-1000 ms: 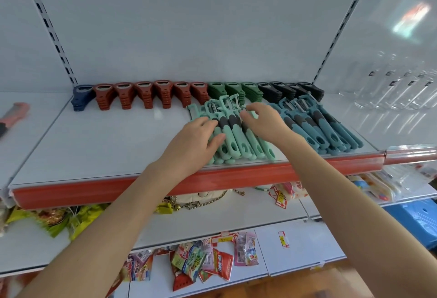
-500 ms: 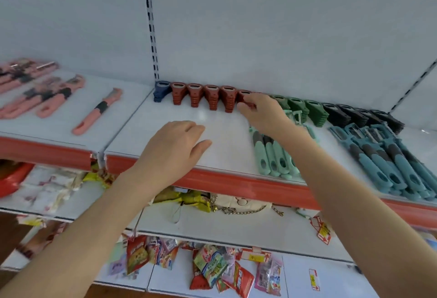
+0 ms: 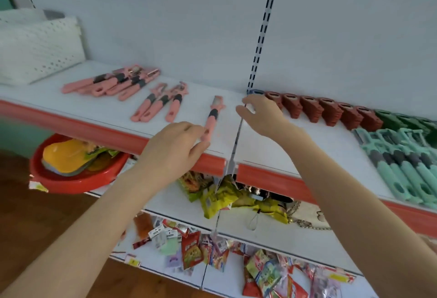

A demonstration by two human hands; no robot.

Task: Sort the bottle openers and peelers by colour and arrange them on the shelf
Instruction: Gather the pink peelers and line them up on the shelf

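Left grip (image 3: 175, 153) pinches only the tail of a lone pink peeler (image 3: 210, 121) lying near the front of the shelf (image 3: 194, 110), while the right grip (image 3: 264, 117), spread and empty, hovers beside the blue opener (image 3: 256, 91); so slight a hold may let the peeler pivot and drop over the edge.

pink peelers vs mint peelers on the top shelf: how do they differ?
Layout: the pink peelers lie in loose clumps at mixed angles, one pinched by the left hand; the mint peelers sit packed side by side in one row. Place: pink peelers in the left bay, mint peelers in the right. Both have dark grey grips and a handle hole.
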